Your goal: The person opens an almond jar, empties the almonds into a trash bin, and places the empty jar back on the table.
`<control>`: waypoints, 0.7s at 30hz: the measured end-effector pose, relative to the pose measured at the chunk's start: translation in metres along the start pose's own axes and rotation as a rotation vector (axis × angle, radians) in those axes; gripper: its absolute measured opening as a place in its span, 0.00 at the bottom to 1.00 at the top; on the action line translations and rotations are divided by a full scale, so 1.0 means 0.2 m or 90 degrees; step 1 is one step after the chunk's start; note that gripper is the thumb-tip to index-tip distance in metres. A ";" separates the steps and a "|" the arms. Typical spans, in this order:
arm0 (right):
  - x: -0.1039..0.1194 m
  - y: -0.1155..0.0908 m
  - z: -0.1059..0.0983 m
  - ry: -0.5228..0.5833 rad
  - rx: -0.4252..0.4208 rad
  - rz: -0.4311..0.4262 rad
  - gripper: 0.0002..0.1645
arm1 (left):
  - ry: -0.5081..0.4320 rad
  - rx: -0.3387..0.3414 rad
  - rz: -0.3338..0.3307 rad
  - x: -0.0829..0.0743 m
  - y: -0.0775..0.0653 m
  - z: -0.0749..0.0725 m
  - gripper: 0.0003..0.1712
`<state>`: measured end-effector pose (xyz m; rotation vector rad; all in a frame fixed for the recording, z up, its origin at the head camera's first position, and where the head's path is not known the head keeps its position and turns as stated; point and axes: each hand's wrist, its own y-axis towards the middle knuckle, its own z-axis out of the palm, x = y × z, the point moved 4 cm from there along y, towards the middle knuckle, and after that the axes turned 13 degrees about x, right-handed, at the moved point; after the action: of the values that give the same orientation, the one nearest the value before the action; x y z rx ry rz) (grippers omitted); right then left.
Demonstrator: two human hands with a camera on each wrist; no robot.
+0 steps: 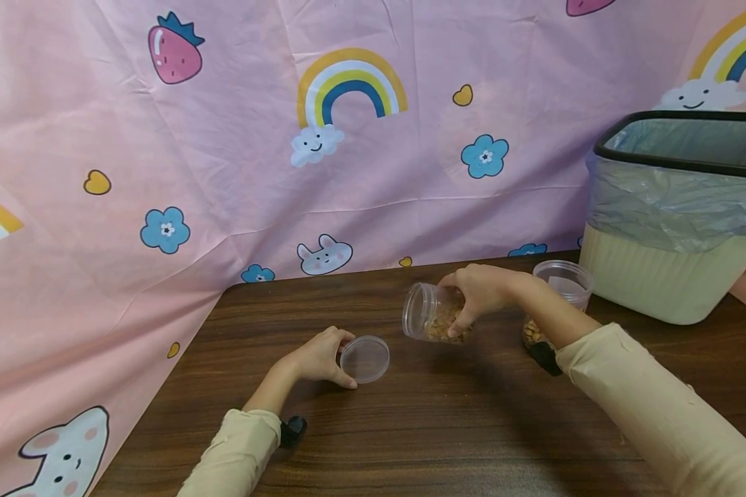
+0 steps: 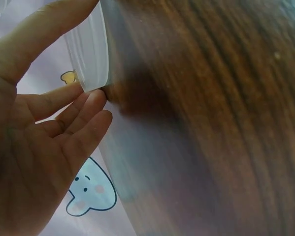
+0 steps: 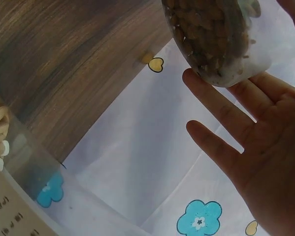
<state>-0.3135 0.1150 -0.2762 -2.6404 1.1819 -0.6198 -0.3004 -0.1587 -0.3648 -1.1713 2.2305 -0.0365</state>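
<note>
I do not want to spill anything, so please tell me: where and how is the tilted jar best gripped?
Probably round the wall of the jar, near its base, coming from the right, as the right hand does. The jar leans with its mouth toward the left, so this leaves it free; the round wall suits a wrapping grip.

Beige label (image 3: 14,211): you find it on the standing jar (image 1: 577,295) of nuts, at the lower left of your right wrist view.
Print: you see slanted rows of small dark characters, some with bracket-like marks.
Legibility: too small and blurred for you to make out any word, brand or number.
</note>
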 end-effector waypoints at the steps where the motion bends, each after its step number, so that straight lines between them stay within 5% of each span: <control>1: 0.00 0.00 0.00 -0.003 -0.001 0.001 0.53 | 0.001 0.002 0.001 0.00 0.00 0.00 0.46; 21: 0.01 -0.08 -0.10 -0.037 -0.028 0.011 0.51 | -0.005 0.048 0.006 -0.08 0.01 -0.09 0.46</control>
<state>-0.3109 0.1238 -0.2518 -2.6622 1.2139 -0.5155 -0.3058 -0.1500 -0.3430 -1.1192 2.2074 -0.1116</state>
